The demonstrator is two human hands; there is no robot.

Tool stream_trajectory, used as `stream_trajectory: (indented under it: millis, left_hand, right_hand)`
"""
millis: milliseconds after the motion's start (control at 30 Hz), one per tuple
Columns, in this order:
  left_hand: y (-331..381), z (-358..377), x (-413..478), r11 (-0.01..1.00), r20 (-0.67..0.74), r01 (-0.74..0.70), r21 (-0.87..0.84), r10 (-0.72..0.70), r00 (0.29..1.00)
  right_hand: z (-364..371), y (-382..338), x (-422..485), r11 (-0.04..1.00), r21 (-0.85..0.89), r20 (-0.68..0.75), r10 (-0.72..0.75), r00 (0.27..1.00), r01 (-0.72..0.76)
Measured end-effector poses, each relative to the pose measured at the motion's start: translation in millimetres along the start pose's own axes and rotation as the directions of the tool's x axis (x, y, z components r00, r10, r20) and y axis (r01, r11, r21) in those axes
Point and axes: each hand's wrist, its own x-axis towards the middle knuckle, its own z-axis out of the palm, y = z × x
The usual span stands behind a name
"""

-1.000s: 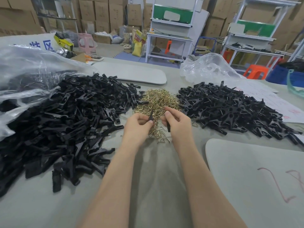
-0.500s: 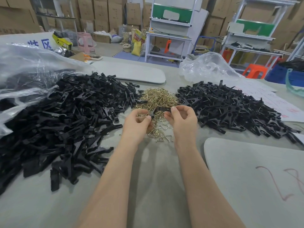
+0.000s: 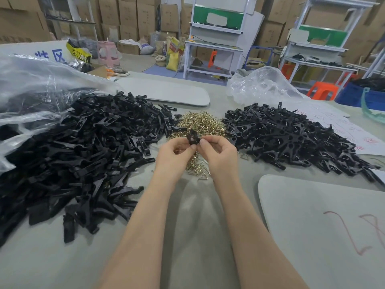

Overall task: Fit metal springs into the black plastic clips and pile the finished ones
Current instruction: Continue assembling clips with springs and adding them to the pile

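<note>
A warehouse workshop was shown: cardboard boxes (image 3: 129,15) were stacked along the walls, workbenches (image 3: 214,49) stood behind, and heaps of clips (image 3: 73,153) were spread out.

Table (image 3: 193,236) lies open at the near edge. Left heap (image 3: 83,153) and right heap (image 3: 291,138) flank it; springs (image 3: 200,124) block ahead.

Two black clip heaps (image 3: 83,155), one spring heap (image 3: 200,124), two hands (image 3: 175,157), one held clip (image 3: 192,138).

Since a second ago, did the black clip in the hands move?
Yes. The black clip moved up in view, toward the gold spring pile, pinched between left hand and right hand.
</note>
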Motion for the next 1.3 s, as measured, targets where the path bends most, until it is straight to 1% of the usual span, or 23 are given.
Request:
stream_trajectory:
  millis: [33, 67, 100, 167, 200, 300, 367, 433, 733, 867, 1033, 1300]
  left_hand:
    - [0.4, 0.4, -0.8, 0.99, -0.019, -0.052, 0.132, 0.055, 0.998]
    - [0.7, 0.7, -1.5, 0.972, -0.026, -0.092, 0.215, 0.1, 0.995]
    - [0.2, 0.9, -1.8, 0.963, -0.026, -0.117, 0.241, 0.127, 0.992]
    - [-0.4, 1.1, -1.0, 0.968, -0.012, -0.134, 0.213, 0.14, 0.99]
    - [0.7, 1.5, -1.5, 0.972, -0.006, -0.132, 0.194, 0.136, 0.991]
    - [2.2, 2.8, -3.9, 0.99, 0.011, -0.104, 0.101, 0.103, 0.995]
    - [2.4, 2.4, -4.3, 0.996, 0.024, -0.082, 0.04, 0.082, 0.996]
    - [1.8, 1.2, -3.4, 0.998, 0.04, -0.065, 0.015, 0.065, 0.997]
    - [1.6, -0.8, -4.7, 0.994, 0.115, -0.106, 0.004, 0.105, 0.988]
    - [1.5, -2.1, -3.9, 0.995, 0.148, -0.09, -0.052, 0.097, 0.984]
    - [-0.3, -2.7, -2.9, 0.993, 0.157, -0.101, -0.053, 0.108, 0.982]
    - [-1.5, -1.7, -1.4, 0.995, 0.16, -0.081, -0.061, 0.09, 0.983]
  right_hand:
    - [0.2, -0.2, -0.1, 1.0, 0.015, 0.0, 0.01, 1.0, -0.01]
    - [0.6, -0.7, -0.2, 0.999, 0.036, 0.003, 0.02, 1.0, -0.02]
    - [1.3, -1.4, -0.7, 0.997, 0.073, 0.004, 0.031, 1.0, -0.031]
    - [3.0, -2.2, -1.3, 0.989, 0.143, -0.013, 0.042, 0.999, -0.04]
    - [3.2, -2.3, -1.5, 0.988, 0.151, -0.027, 0.034, 0.999, -0.029]
    - [1.7, -1.3, -0.9, 0.996, 0.085, -0.026, -0.024, 0.999, 0.026]
    - [1.3, -1.9, -1.0, 0.999, 0.026, 0.011, -0.043, 0.999, 0.042]
    - [0.8, -3.6, -0.8, 0.999, 0.001, 0.052, -0.05, 0.997, 0.05]
    - [-7.9, -9.9, 2.0, 0.994, -0.08, 0.089, -0.069, 0.994, 0.076]
    - [-9.3, -11.4, 2.0, 0.995, -0.081, 0.099, -0.044, 0.994, 0.052]
    - [-9.7, -12.5, 2.7, 0.986, -0.143, 0.083, -0.074, 0.994, 0.085]
    - [-10.6, -15.9, 1.7, 0.983, -0.165, 0.083, -0.07, 0.994, 0.082]
